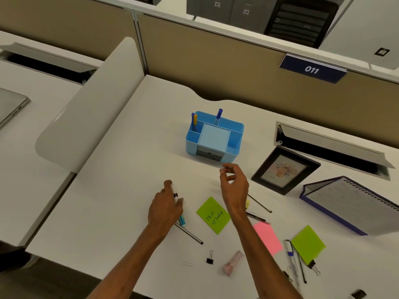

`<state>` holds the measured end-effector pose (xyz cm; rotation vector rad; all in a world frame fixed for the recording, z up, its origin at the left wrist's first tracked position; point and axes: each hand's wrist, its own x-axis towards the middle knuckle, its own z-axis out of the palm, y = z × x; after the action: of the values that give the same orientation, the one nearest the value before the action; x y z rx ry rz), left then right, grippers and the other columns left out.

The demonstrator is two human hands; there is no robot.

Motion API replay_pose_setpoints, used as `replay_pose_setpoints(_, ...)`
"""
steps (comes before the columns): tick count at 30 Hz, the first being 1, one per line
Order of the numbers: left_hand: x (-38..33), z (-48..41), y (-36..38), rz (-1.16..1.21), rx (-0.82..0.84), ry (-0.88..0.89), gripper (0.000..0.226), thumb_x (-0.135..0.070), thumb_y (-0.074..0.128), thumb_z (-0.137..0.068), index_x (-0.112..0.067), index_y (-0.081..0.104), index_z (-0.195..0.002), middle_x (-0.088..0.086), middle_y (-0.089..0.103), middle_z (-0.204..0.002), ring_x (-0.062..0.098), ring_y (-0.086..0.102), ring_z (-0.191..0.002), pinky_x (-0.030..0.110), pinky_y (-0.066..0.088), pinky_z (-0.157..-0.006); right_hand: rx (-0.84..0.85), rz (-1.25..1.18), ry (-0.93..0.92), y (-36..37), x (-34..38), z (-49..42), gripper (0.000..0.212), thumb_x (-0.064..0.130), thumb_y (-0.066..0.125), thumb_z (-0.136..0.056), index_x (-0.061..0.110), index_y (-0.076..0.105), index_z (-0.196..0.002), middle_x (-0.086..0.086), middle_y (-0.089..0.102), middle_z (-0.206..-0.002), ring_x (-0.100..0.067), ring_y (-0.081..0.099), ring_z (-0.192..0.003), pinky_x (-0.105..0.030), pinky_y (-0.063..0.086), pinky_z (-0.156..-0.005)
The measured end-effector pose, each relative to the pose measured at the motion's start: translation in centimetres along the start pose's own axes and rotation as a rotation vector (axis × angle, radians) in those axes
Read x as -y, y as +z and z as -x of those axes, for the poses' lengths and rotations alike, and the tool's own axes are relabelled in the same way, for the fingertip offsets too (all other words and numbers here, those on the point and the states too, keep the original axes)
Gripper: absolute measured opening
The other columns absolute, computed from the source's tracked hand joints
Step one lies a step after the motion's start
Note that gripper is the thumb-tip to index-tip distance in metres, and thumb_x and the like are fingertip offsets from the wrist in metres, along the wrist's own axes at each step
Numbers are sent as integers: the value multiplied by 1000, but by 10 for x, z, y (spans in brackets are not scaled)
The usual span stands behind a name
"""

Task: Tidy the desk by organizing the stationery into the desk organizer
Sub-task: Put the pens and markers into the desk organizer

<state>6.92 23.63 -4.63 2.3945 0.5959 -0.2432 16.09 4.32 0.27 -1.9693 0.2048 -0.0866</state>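
Left-hand grip: left hand (166, 207) has its fingers curled round a white marker (175, 194) with a teal cap, in front of the desk organizer (235, 145) and to its left.
Metal pen (190, 234): lies on the desk, partly under that hand.
Binder clip (209, 257): well in front of the organizer.
Written green note (212, 214): flat, straight in front of the organizer.
Organizer contents: blue and yellow pens (194, 121) upright in the rear left compartment, another blue pen (219, 115) at the rear.
Right hand (234, 186): raised just in front of the organizer, fingers loosely curled, holding nothing visible.
Pink note (268, 236): in front, to the right.
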Motion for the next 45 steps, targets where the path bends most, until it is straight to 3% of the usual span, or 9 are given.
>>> replay_pose_setpoints(6,-14,4,0,42,-33,-43,66,-27,68,-98,-16,34,-153,14,70,-107,31,70,-90,37,54,-71,73,4,19,-11,-6,37,22,15,65,-99,31,71,-113,13,74,-97,-5,67,-85,-10,48,-69)
replay_pose_setpoints(13,-35,9,2,37,-39,-67,66,-25,69,-98,-16,33,-152,13,72,-116,31,73,-96,38,58,-77,422,102,75,-4,-21,50,12,21,69,-96,30,74,-103,15,74,-99,-4,67,-82,-18,51,-71)
replay_pose_setpoints(16,-45,14,4,40,-60,-26,62,-29,69,-97,-20,37,-149,7,75,-111,27,74,-94,39,59,-79,454,131,35,-2,-15,47,11,27,68,-96,32,73,-105,18,73,-101,-4,68,-83,-19,54,-73)
replay_pose_setpoints(20,-65,23,4,65,-106,75,39,-35,67,-99,-24,53,-134,-2,73,-105,19,73,-91,30,51,-75,435,106,-13,1,1,33,18,44,71,-94,34,72,-109,20,73,-104,-2,69,-91,-29,60,-81)
replay_pose_setpoints(24,-77,25,-3,89,-153,127,31,-37,64,-102,-24,55,-128,-2,72,-114,16,74,-91,32,58,-78,435,92,-36,2,21,18,29,51,75,-91,31,71,-112,14,74,-102,-6,70,-92,-23,59,-79)
replay_pose_setpoints(30,-87,10,-17,132,-177,220,31,-42,63,-102,-29,50,-127,-7,70,-114,13,74,-77,25,61,-69,409,115,-94,5,37,-4,22,39,78,-92,23,74,-107,11,74,-96,-6,70,-88,-17,54,-75)
replay_pose_setpoints(36,-97,-11,-33,222,-207,291,41,-45,67,-100,-35,49,-135,-18,65,-117,6,72,-86,28,63,-73,233,66,-204,7,74,-47,15,31,74,-96,20,71,-105,9,72,-100,-7,68,-90,-17,59,-74)
replay_pose_setpoints(40,-88,-21,-29,203,-123,325,35,-46,59,-103,-38,48,-135,-21,64,-116,3,70,-87,20,56,-71,77,27,-238,6,105,-99,17,29,72,-98,17,70,-109,4,71,-104,-9,68,-92,-6,52,-72)
replay_pose_setpoints(45,-65,-29,-24,184,-13,339,36,-34,60,-104,-42,45,-136,-25,64,-106,-1,69,-81,21,59,-71,-63,5,-308,17,129,-161,9,23,71,-99,17,70,-105,5,73,-99,-9,70,-89,-15,58,-73)
